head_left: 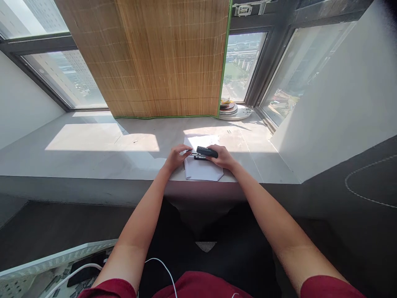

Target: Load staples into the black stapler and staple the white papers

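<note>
A black stapler (207, 152) is over a stack of white paper (203, 171) on the window ledge. Its upper and lower parts stand apart at the left end, with a bit of metal showing between them. My right hand (222, 155) is closed round the stapler's right end. At its left end my left hand (178, 155) is closed, fingertips pinched on a small dark piece by the metal part. What that piece is, I cannot make out.
The pale window ledge (139, 163) ends just in front of me. A bamboo blind (167, 62) hangs behind the paper. Stacked plates (231, 111) stand at the back right. A white basket (62, 258) and a white cable (163, 265) are at the lower left.
</note>
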A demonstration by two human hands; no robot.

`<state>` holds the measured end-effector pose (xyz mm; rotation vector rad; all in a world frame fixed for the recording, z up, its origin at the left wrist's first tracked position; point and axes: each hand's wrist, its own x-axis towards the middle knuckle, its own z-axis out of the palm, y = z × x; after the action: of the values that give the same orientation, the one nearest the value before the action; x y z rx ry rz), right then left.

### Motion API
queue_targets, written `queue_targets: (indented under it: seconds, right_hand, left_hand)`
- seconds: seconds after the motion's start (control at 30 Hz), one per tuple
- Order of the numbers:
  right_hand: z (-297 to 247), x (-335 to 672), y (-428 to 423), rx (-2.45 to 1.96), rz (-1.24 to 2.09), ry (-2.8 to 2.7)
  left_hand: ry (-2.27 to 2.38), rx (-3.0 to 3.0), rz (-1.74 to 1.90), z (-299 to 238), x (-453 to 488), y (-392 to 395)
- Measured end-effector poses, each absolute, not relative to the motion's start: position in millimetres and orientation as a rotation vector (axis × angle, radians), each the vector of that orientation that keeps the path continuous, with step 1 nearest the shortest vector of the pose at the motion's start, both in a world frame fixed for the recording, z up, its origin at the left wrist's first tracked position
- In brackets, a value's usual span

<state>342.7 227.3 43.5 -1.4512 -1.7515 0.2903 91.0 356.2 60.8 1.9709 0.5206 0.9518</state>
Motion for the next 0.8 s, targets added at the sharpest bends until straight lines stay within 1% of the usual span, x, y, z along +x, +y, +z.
queue_targets:
  seconds: [0.07,0.17,0.43,0.8]
  right_hand:
    - [42.2,343.2,227.9,-1.434,0.289,-1.748]
    - [41.2,343.6,228.5,-1.42,0.293,-1.744]
    - [40.8,344.4,229.4,-1.428,0.311,-1.753]
    - [41.2,344.0,230.2,-1.45,0.302,-1.769]
  left_hand:
    - [0.468,2.209,0.925,56.9,90.1,359.3]
    - [0.447,2.331,0.895,53.1,88.7,363.0]
    - [0.516,2.298,0.747,57.7,88.2,364.4]
    - [0.544,2.353,0.666,55.6,90.6,367.2]
